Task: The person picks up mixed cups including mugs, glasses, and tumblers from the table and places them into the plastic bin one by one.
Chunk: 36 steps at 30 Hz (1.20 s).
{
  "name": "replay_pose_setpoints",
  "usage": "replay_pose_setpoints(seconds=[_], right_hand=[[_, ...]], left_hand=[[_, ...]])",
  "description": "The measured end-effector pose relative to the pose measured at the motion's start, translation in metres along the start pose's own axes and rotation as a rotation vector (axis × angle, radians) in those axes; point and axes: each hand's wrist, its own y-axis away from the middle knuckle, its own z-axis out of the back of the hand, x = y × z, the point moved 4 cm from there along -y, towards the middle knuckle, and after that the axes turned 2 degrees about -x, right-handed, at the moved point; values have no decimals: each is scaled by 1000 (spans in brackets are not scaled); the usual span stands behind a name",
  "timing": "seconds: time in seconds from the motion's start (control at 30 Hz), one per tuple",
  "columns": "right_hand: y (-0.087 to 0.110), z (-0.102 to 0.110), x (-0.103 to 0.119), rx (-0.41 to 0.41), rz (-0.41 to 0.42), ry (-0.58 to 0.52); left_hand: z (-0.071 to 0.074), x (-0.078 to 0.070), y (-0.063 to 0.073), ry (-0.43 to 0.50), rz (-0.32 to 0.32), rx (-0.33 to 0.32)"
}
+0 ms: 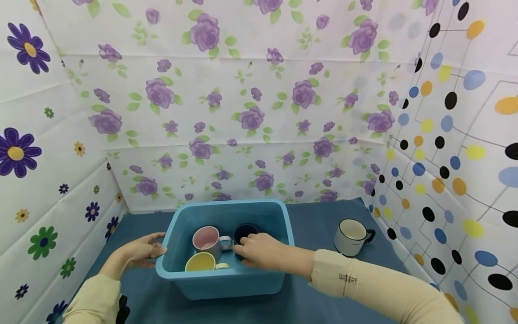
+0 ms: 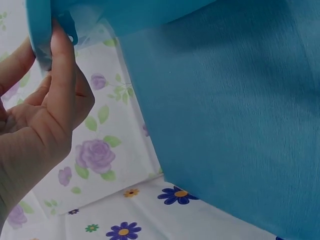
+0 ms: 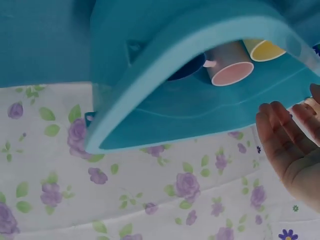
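Inside a light blue plastic basin (image 1: 226, 280) stand a pink mug (image 1: 207, 240), a yellow mug (image 1: 201, 262) and a dark blue mug (image 1: 244, 231). My left hand (image 1: 139, 249) pinches the basin's left rim between thumb and fingers; the rim (image 2: 41, 30) shows between them in the left wrist view. Over the basin, my right hand (image 1: 261, 249) overlaps the dark blue mug in the head view and hides part of it. In the right wrist view the fingers (image 3: 280, 127) are loosely extended with nothing between them, apart from the mug.
A cream enamel mug (image 1: 350, 238) with a dark rim and black handle stands right of the basin on the blue tabletop (image 1: 315, 220). A flowered sheet (image 1: 251, 135) hangs behind, and patterned sheets line both sides.
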Motion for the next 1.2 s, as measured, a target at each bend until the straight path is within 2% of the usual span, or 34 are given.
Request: replay_pose_setpoints(seconds=[0.27,0.47,0.57,0.73,1.0,1.2], right_hand=[[29,-8,7,-171,97,170],[47,-14,9,-282,82,137],[56,-13,8,-316,62,116],[67,-9,2,-328,9,75],[85,-1,-18,-396,-87,-54],[98,2,-35,-437,-176,-78]], left_hand=[[3,-1,-1,-26,3,-21],[3,-1,-1,-32,5,-26],[1,-1,-1,-23,-1,-18],[-2,0,0,-8,13,-32],[-3,2,-1,-4,7,-36],[0,2,0,-2,6,-32]])
